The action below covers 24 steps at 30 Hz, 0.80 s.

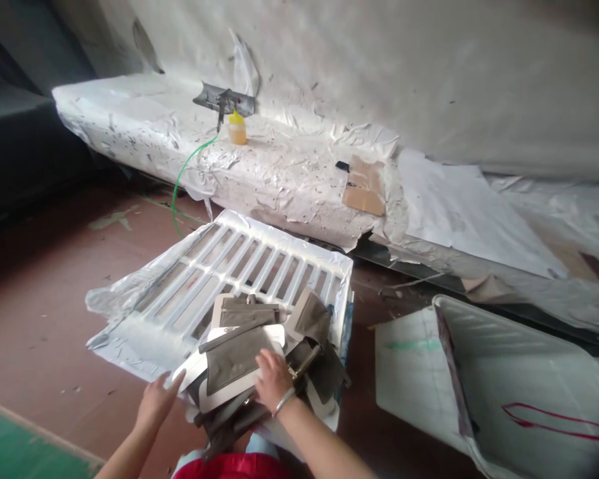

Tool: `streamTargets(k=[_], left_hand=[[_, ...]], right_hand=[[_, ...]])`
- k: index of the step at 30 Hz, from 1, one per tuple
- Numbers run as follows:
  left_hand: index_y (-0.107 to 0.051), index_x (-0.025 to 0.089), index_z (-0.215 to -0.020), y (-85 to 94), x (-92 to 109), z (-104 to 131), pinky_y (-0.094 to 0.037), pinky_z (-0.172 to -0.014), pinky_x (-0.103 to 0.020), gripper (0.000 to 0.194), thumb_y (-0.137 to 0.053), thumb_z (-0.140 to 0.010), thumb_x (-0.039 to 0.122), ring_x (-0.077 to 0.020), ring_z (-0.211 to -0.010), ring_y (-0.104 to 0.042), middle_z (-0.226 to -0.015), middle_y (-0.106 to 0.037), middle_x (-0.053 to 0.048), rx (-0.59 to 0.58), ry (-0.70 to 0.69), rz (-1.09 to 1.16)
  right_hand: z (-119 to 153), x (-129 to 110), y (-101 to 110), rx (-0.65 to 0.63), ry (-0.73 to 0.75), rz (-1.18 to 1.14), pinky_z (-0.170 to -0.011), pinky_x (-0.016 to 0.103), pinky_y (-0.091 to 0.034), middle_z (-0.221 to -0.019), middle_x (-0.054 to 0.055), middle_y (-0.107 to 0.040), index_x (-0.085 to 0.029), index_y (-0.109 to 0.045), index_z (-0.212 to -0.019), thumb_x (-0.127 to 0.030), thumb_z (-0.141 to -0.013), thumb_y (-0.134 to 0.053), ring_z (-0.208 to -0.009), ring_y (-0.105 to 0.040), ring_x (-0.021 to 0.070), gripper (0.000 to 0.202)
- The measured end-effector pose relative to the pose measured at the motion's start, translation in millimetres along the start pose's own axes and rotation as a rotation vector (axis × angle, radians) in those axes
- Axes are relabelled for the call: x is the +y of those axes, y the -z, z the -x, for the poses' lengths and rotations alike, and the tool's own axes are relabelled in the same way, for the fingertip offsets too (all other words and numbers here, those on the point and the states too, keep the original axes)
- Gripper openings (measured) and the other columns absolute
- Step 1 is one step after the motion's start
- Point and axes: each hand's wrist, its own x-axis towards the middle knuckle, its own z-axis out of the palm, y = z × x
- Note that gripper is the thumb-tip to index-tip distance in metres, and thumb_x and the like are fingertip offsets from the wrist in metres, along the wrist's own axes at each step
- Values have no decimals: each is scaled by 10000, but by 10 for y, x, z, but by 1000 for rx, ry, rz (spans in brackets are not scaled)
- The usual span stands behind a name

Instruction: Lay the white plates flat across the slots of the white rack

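Note:
A loose pile of grey-brown leather-like pieces (237, 356) with pale, stiff borders lies on the near end of a white slatted rack (279, 249). Some carry metal clasps or frames, like unfinished purse parts. My right hand (274, 379), with a bangle at the wrist, has its fingers curled over the right edge of the top piece. At the pile's left side, my left hand (157, 402) has its thumb and fingers apart beside a white border (192, 369). Whether it touches that border is unclear. The lower pieces are partly hidden.
Behind the rack runs a paper-covered bench (289, 179) with a spray gun (223, 106), green hose (180, 179), yellow-capped bottle (237, 130) and cardboard piece (364, 186). To the right, a large pale bin (409, 359) holds a red cord (554, 419).

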Motion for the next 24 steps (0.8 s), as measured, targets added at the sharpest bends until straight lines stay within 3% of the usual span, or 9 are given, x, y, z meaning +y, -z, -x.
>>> streamTargets(k=[3,5,9,12,16,18,20,22,24], left_hand=[[-444,90,-1302,-136,399,-81,-310,-1047,-472,774,-469,-738,620,-353,-1227,-414,-1309,-443,-200,14,-303,-216],[-404,128,-1343,-225,680,-113,-298,-1067,-400,706,-540,-748,483,-293,-1263,-380,-1395,-363,-159,-88,-488,-353],[-418,132,-1340,-269,1107,-304,-360,-969,-477,820,-715,-597,308,-380,-1187,-408,-1317,-422,-187,-276,-514,-571],[-596,136,-1081,-145,1243,-570,-358,-920,-515,554,-729,-566,289,-402,-1120,-434,-1168,-509,-186,-386,-613,-552],[-549,161,-828,277,1185,-894,-424,-825,-340,209,-634,-651,234,-246,-957,-535,-1016,-586,-94,-644,-767,-409],[-484,168,-828,598,1079,-1037,-444,-710,-275,170,-566,-742,290,-176,-802,-555,-866,-598,-49,-756,-747,-261],[-452,174,-892,947,974,-1192,-454,-675,-259,238,-508,-810,391,-161,-760,-562,-808,-596,-29,-830,-658,18],[-456,175,-974,1262,910,-1377,-472,-717,-265,353,-509,-813,485,-175,-810,-585,-853,-618,-37,-840,-523,317],[-470,170,-1066,1493,888,-1603,-481,-771,-276,487,-549,-770,549,-198,-878,-603,-929,-642,-55,-786,-395,462]], right_hand=[[-336,34,156,-18,-280,73,-1053,385,-350,-1369,140,-435,-145,-392,-1381,-290,-725,-683,-1259,-397,279,732],[-511,1,226,-106,-353,141,-992,423,-385,-1261,147,-521,-151,-440,-1342,-304,-663,-740,-1167,-472,307,758],[-721,-102,272,-188,-355,200,-912,414,-390,-1068,122,-596,-174,-624,-1010,-254,-658,-718,-1065,-522,300,373],[-793,-227,283,-197,-350,84,-732,275,-388,-817,43,-571,-172,-544,-681,-110,-630,-630,-817,-530,178,118],[-851,-658,541,-279,-401,-411,-548,225,-261,-540,-58,-345,-191,-349,-571,-147,-613,-588,-541,-340,91,246],[-941,-963,717,-334,-365,-821,-574,227,-311,-592,-35,-439,-195,-460,-638,-330,-663,-617,-568,-407,103,209],[-1113,-1272,784,-306,-298,-1200,-652,265,-392,-774,44,-583,-201,-589,-841,-595,-689,-565,-693,-534,152,423],[-1368,-1573,675,-209,-224,-1345,-736,328,-431,-947,121,-621,-199,-611,-1019,-789,-627,-484,-882,-583,218,720],[-1686,-1877,418,-133,-218,-1206,-799,373,-440,-979,137,-625,-184,-616,-1049,-829,-614,-468,-1000,-565,245,792]])
